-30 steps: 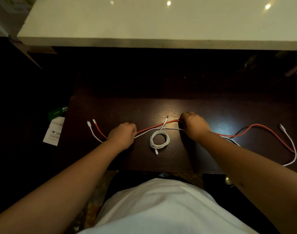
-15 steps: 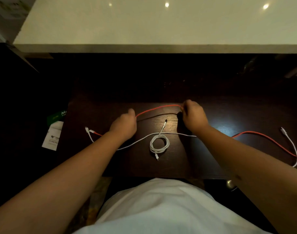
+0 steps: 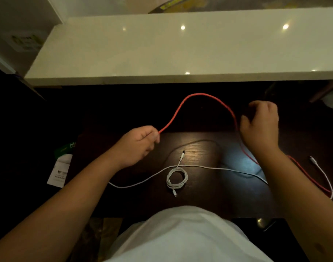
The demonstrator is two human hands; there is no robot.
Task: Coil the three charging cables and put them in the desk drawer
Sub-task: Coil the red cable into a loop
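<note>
Red cable arched between both hands, above the table's far edge.
One end is pinched in the curled fingers of the left hand; the red cable rises, arcs rightward and drops past the right hand, whose grip cannot be told. Its tail trails off toward the right edge. Thin, matte, limp; the right hand is judged nearer the slack.

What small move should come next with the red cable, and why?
Probably bring the right hand toward the left hand to close the first loop. The left grip pinches the red cable, which arches up between the hands and then trails off across the desk, uncoiled. One white coil already lies finished; a loose white cable waits.
</note>
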